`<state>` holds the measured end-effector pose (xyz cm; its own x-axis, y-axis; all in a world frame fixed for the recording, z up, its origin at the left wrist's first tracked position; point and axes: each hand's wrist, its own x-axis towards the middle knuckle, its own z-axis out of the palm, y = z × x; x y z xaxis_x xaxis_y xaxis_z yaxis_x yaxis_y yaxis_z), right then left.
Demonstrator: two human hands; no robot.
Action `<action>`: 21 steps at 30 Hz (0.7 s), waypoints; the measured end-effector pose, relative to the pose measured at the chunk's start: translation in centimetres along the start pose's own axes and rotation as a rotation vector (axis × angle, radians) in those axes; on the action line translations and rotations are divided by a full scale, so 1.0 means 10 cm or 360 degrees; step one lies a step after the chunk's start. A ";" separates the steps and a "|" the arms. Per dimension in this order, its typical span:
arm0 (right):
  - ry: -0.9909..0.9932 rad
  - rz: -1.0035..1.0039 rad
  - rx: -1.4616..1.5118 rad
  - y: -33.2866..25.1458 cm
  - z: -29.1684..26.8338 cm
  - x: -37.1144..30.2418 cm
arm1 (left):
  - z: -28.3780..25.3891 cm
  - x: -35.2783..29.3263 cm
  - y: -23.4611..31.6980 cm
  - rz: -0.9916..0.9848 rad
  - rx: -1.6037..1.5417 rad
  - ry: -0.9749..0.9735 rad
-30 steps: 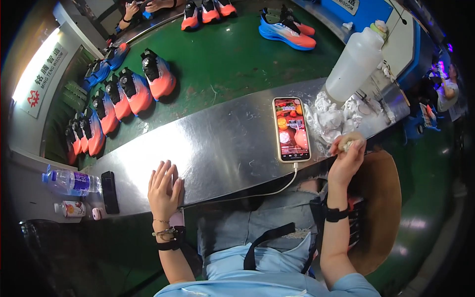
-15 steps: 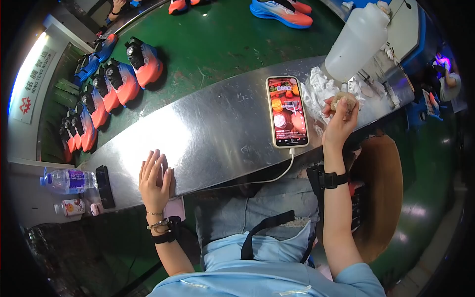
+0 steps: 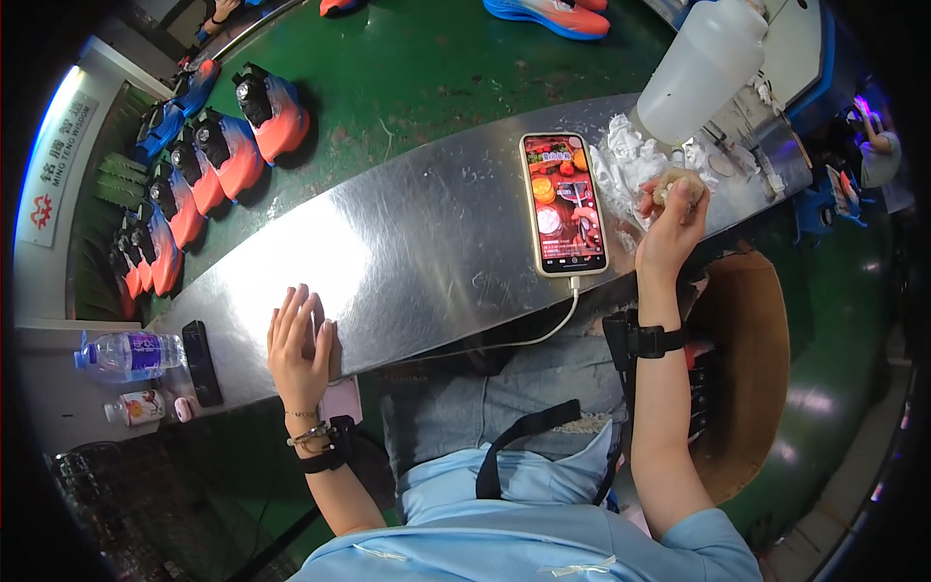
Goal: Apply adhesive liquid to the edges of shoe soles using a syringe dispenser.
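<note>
My left hand (image 3: 302, 349) lies with its fingers stretched out on the bare metal worktop (image 3: 417, 262), at its near edge, holding nothing. At the right, my right hand (image 3: 671, 225) is closed around a rough beige lump (image 3: 679, 191), whose exact kind I cannot make out. Crumpled white tissues (image 3: 628, 155) lie just beyond and beside that hand. Between my two hands a phone (image 3: 564, 206) with a lit screen rests on the metal, a white cable (image 3: 565, 325) running from its near end.
Orange and blue sports shoes (image 3: 272, 116) stand in a row on the green surface at the left, another shoe (image 3: 553, 17) at the far side. A white plastic bottle (image 3: 700, 73) leans at the right. Near the left end are a water bottle (image 3: 126, 356) and a black device (image 3: 202, 364). A cardboard box (image 3: 756, 378) is below right.
The view has shifted slightly, so most things sit a little higher in the picture. Both hands keep nearly the same pose, the right one still around the beige lump.
</note>
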<state>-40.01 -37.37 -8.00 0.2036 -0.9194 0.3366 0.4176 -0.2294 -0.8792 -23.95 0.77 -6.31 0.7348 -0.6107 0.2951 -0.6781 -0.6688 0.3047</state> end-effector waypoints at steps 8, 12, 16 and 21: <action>0.0000 -0.0002 0.0007 0.02 -0.01 0.00 | 0.01 0.00 -0.01 0.0016 0.0012 0.0002; -0.0011 -0.0005 0.0003 0.02 -0.01 0.00 | 0.02 0.00 -0.02 0.0026 0.0029 0.0003; -0.0026 -0.0025 0.0012 0.02 -0.01 0.00 | 0.03 0.00 -0.02 0.0037 0.0064 0.0020; -0.0018 -0.0010 0.0018 0.02 -0.01 0.00 | 0.04 0.00 -0.03 0.0020 0.0015 0.0009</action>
<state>-39.98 -37.48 -8.23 0.2111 -0.9142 0.3458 0.4287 -0.2313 -0.8733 -23.75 0.75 -6.75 0.7262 -0.6167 0.3038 -0.6872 -0.6651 0.2922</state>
